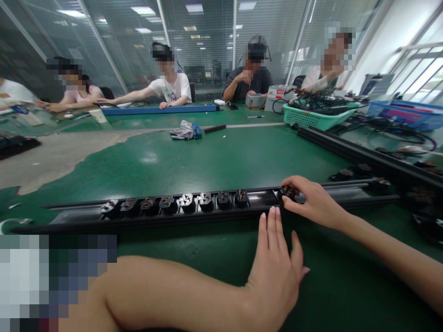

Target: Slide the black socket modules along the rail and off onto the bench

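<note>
A long black channel rail [204,219] lies across the table in front of me. Several black socket modules with metal contacts, one of them a socket module [168,204], sit in a row in its left and middle part. My right hand [309,200] pinches another black socket module [286,191] between thumb and fingers, at the channel right of the row. A gap of bare channel separates it from the row. My left hand [278,263] is open, its fingers stretched out and their tips at the rail's near edge; whether they press on it I cannot tell.
More loose black modules [420,196] lie at the right beside a second black rail [363,150]. Farther back are a green basket [318,117] of cables, a blue basket [408,115] and a glove [186,130]. Several people sit across the table, one touching a blue rail [159,109].
</note>
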`<state>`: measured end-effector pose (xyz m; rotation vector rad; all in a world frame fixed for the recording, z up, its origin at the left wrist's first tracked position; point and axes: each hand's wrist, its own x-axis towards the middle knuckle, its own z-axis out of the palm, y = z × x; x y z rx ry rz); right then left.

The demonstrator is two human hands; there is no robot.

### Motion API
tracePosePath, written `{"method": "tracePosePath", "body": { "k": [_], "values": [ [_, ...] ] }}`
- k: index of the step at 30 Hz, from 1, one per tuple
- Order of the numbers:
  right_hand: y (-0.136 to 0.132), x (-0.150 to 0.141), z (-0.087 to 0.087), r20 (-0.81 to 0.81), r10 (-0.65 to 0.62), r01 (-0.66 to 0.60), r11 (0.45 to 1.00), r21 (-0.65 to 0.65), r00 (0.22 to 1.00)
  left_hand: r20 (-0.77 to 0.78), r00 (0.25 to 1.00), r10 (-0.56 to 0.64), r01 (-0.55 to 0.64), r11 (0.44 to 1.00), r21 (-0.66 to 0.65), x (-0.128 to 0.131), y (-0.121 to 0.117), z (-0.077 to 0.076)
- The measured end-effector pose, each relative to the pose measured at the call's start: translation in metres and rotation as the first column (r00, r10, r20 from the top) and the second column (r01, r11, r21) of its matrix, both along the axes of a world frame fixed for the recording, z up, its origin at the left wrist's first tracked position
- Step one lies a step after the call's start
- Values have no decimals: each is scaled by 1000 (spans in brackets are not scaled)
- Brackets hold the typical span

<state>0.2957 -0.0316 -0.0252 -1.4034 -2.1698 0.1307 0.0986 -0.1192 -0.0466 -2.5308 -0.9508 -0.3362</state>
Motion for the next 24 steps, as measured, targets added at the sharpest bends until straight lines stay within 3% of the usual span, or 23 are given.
{"method": "tracePosePath", "body": {
  "k": [16, 24],
  "values": [
    [0, 8, 2, 25, -53, 54, 998, -14, 998, -28, 998, 49, -51, 995, -88, -6, 5, 10],
    [1, 13, 17, 109, 1, 20, 982, -190, 994, 2, 997, 73, -73, 994, -85, -2, 7, 10]
  ]
}}
